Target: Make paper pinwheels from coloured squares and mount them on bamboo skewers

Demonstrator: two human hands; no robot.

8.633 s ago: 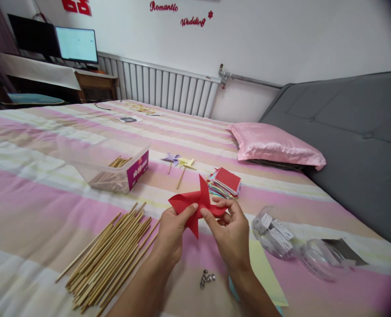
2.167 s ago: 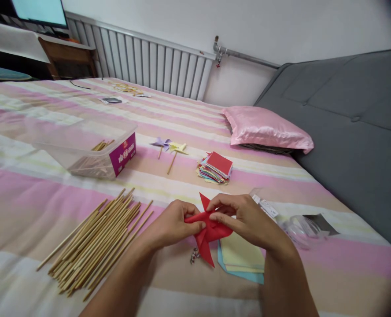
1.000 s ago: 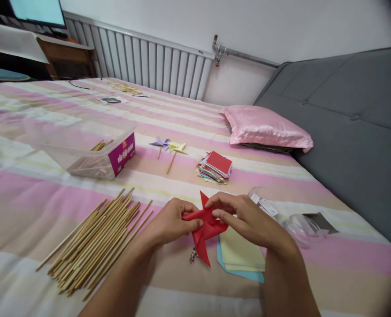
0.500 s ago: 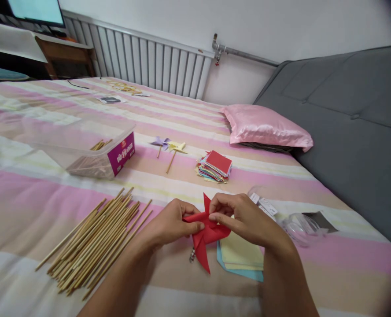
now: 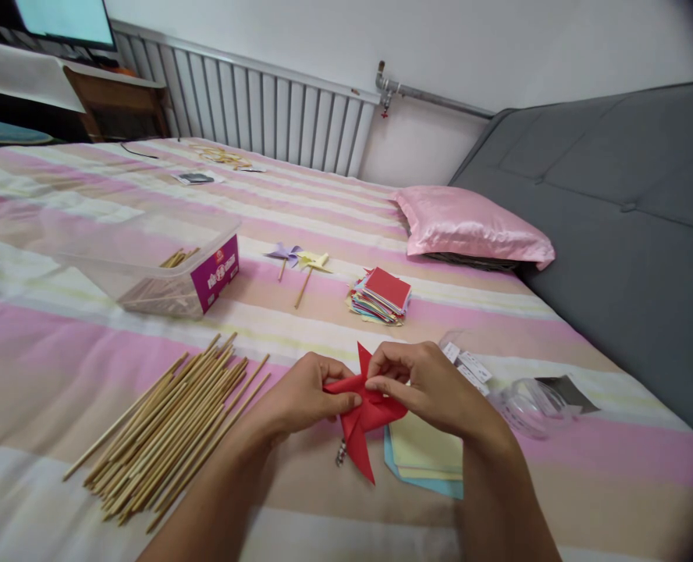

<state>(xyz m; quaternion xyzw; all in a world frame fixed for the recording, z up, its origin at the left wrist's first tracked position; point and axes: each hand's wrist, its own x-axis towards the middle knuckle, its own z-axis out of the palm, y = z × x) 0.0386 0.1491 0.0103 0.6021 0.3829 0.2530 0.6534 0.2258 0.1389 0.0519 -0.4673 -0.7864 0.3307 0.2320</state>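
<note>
A red paper pinwheel [image 5: 363, 421] is pinched between both my hands just above the striped bed cover. My left hand [image 5: 303, 394] grips its left blade. The fingertips of my right hand [image 5: 425, 382] press at its centre from above. Small metal pins [image 5: 342, 453] lie on the cover under the pinwheel's lower point. Yellow and blue paper sheets [image 5: 425, 460] lie flat beneath my right wrist.
A pile of wooden sticks [image 5: 165, 429] lies at the left. Behind it stands a clear box [image 5: 165, 269] holding more sticks. Two finished pinwheels [image 5: 300, 261], a stack of coloured paper squares [image 5: 382, 297], clear plastic packaging [image 5: 516, 398] and a pink pillow [image 5: 469, 226] lie beyond.
Since the oldest frame both hands have lowered the red pinwheel toward the cover. Over the last second my right fingertips shifted slightly at its centre; otherwise little moved.
</note>
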